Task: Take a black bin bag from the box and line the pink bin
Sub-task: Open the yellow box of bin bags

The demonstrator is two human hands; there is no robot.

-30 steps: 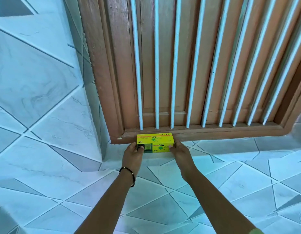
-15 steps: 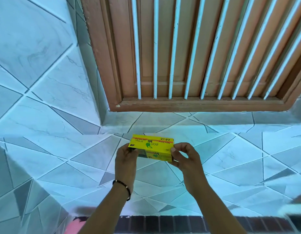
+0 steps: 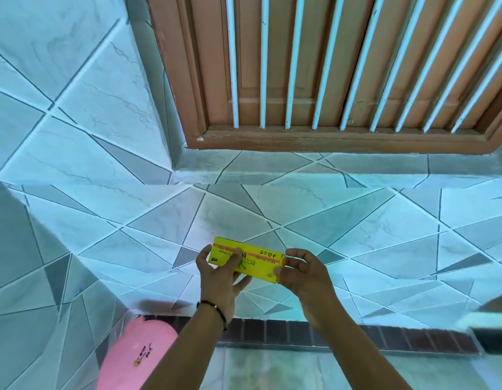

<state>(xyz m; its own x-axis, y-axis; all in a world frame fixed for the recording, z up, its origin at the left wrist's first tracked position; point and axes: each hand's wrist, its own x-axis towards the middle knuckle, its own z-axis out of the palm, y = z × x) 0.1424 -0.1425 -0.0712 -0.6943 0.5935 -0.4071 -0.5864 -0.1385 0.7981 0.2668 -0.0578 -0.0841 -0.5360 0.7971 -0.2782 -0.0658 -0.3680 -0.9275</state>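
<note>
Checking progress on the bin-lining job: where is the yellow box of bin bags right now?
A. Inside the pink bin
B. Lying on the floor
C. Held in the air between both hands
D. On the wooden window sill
C: the yellow box is gripped at its ends by the left hand and right hand, clear of the tiled wall.

Open air surrounds the box (image 3: 251,260) above the tiled ledge (image 3: 356,226). The barred window (image 3: 328,80) blocks the far side; the pink bin (image 3: 137,356) stands lower left.

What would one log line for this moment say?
stage: box in hand, no bag out | left hand: holding yellow box | right hand: at box's end | pink bin: lower left
</note>
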